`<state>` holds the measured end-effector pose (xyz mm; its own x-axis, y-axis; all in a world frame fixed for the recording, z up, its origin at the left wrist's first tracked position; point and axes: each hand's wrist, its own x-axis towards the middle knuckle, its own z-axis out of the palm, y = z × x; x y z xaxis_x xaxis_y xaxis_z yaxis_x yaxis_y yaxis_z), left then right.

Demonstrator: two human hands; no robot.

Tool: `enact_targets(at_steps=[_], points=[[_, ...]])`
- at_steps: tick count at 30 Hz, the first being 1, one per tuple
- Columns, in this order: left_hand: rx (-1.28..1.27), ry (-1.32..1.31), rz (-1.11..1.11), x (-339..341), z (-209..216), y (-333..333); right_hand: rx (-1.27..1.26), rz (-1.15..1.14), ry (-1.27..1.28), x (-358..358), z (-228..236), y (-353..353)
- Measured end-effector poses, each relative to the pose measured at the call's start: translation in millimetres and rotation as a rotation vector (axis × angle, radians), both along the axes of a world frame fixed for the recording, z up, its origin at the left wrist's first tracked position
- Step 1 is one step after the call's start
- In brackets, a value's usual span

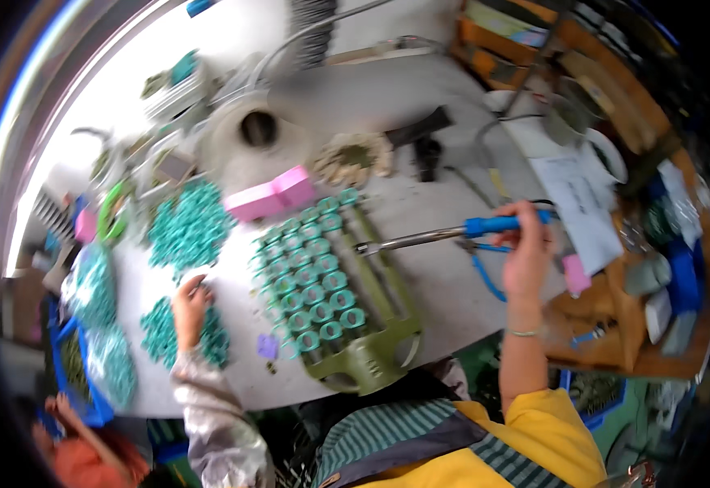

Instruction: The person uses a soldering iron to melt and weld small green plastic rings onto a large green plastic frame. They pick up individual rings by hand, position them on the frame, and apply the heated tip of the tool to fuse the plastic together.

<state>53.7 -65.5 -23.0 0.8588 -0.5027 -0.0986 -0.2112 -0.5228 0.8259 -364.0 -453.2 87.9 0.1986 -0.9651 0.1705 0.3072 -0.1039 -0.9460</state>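
My right hand (527,244) is wrapped around the blue handle of a long soldering iron (420,237), whose metal shaft points left. Its tip is over an olive-green frame (369,358) with long slots. Rows of small teal rings (312,294) stand along the left side of this frame. At the left, my left hand (192,305) is between two piles of small teal pieces, the far pile (188,224) and the near pile (159,333). Its fingers are pinched together, and what they hold is too small to make out.
A pink block (269,195) and a stained glove (355,159) lie behind the frame. Blue-handled pliers (485,272) rest near my right hand. Bagged teal pieces (94,285) hang at the left table edge. Wooden shelving (664,342) borders the right. Another person (94,455) sits at lower left.
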Motion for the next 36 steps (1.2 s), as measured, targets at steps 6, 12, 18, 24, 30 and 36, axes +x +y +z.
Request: enact_targets(at_steps=[6,12,18,24,30,36], points=[[-0.148,0.102,-0.011,-32.1,41.1,-19.9,0.027,0.073,-0.08,-1.8,3.7,2.1],[-0.314,0.036,-0.248,-86.7,83.0,-68.2,0.013,0.09,-0.072,-0.1,-2.8,1.3],[-0.181,-0.127,-0.533,-151.5,95.8,-162.2,-0.023,0.032,-0.103,-0.2,-8.6,-4.9],[-0.116,-0.583,-0.609,-160.9,77.9,-205.0,-0.035,0.09,-0.107,13.9,-18.7,-4.5],[-0.09,-0.595,-0.637,-155.2,61.2,-221.8,-0.019,0.087,-0.105,29.7,-29.4,-3.4],[-0.103,-0.615,-0.66,-151.3,55.5,-213.1,-0.079,0.0,0.069,21.1,-20.6,-0.6]])
